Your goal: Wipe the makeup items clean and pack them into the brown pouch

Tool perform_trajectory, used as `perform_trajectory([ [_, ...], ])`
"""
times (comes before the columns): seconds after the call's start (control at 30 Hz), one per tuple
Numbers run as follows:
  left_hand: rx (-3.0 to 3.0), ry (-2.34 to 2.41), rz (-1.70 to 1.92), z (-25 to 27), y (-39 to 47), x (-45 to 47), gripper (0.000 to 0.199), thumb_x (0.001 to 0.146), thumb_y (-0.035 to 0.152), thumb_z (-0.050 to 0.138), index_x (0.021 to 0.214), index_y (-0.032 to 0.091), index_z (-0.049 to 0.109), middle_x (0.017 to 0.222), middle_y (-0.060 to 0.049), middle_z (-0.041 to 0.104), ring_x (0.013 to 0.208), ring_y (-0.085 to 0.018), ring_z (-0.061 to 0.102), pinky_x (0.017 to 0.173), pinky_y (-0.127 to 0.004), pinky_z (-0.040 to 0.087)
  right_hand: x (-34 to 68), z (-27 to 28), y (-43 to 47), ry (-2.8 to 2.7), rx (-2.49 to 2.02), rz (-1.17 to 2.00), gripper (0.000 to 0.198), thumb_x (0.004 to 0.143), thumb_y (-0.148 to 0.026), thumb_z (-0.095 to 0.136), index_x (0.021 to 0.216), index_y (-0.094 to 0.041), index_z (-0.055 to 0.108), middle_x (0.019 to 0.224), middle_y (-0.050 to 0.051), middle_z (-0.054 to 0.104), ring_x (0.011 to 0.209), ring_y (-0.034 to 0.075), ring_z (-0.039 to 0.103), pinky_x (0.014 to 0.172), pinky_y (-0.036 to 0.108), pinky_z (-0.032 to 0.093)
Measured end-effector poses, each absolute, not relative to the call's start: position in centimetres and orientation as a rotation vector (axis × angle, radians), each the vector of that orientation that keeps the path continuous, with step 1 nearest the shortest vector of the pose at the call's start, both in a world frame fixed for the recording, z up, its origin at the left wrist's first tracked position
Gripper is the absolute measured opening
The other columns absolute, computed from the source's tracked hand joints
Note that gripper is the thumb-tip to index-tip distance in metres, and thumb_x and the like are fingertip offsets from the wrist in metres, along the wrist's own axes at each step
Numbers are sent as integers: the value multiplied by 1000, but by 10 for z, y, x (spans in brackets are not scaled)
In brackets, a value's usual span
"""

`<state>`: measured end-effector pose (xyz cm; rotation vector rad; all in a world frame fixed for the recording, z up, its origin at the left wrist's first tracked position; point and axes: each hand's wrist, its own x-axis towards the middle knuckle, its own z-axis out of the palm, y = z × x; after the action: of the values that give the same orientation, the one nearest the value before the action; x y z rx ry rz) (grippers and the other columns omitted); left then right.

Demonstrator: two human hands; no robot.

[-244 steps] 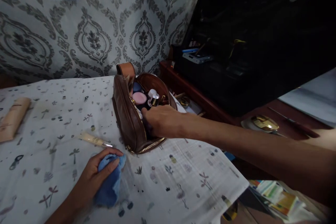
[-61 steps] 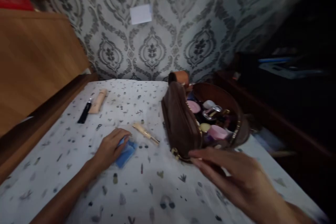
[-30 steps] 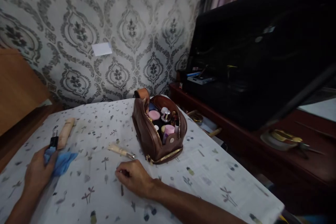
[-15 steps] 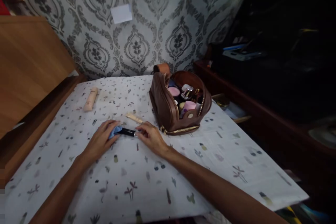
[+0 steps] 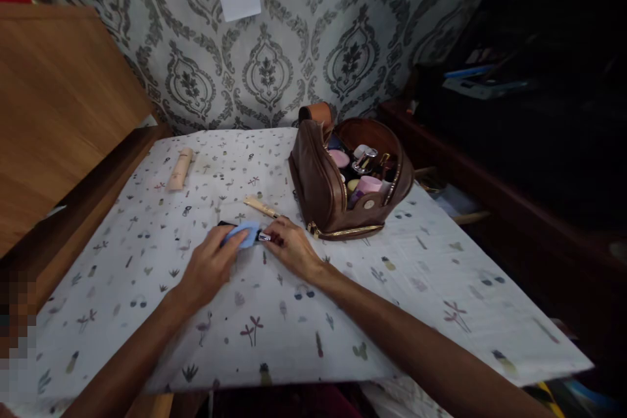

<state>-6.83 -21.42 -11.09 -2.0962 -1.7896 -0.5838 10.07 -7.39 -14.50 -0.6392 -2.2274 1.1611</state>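
Note:
My left hand [image 5: 208, 264] is closed around a small blue cloth [image 5: 246, 234], which wraps the middle of a slim black cosmetic tube [image 5: 226, 223]. My right hand [image 5: 294, 249] pinches the tube's silver end between thumb and fingers. Cloth and fingers hide much of the tube, so its exact kind does not show. Just beyond my right fingers lies a thin beige stick-like item [image 5: 260, 207] with a dark end. Right of it stands a brown leather makeup bag [image 5: 313, 186], unzipped, with pink, silver and other cosmetics inside.
A peach-coloured tube [image 5: 181, 170] lies on the patterned white tablecloth [image 5: 230, 356] at the far left. A wooden panel [image 5: 63, 72] rises on the left. Patterned wallpaper backs the table, and dark furniture with an open drawer [image 5: 453, 199] is on the right.
The blue cloth and my left hand have moved right along the black tube, towards its silver end. My right hand keeps its grip there. The whole view has shifted slightly.

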Motion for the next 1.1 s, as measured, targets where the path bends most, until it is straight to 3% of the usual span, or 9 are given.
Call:
perform_trajectory([
  [0.13,-2211,-1689,-393,-124,-191,-49,37,99,12,39,134,13,53,123,-18,61,112,-29,59,94,-45,54,101,-145,-74,-2263,-600,1068,16,78,-2,63,74,-17,57,83,1,53,76,14,53,71,26,45],
  [0.37,-2246,-1875,-326,-128,-187,-84,36,102,29,42,133,15,55,122,-15,61,113,-29,57,97,-46,51,100,-147,-73,-2237,-624,1137,10,82,-7,65,83,-16,63,85,1,55,71,12,54,68,24,44],
  [0.67,-2178,-2306,-419,-113,-193,-120,41,101,49,37,129,25,56,117,-8,61,109,-26,58,92,-40,50,103,-143,-72,-2212,-628,1109,2,89,-16,60,88,-17,61,86,2,56,73,13,55,68,26,44],
  [0.87,-2189,-2419,-554,-112,-194,-127,43,100,53,36,126,25,57,115,-8,61,104,-25,59,88,-37,51,106,-146,-69,-2180,-574,994,9,94,-24,54,88,-19,57,84,3,56,73,16,53,67,28,45],
  [1.1,-2135,-2412,-722,-115,-194,-128,39,99,51,37,105,23,62,102,-7,63,92,-23,61,79,-33,49,108,-146,-70,-2160,-565,911,20,99,-30,42,83,-21,51,76,2,54,70,17,53,66,28,43],
])
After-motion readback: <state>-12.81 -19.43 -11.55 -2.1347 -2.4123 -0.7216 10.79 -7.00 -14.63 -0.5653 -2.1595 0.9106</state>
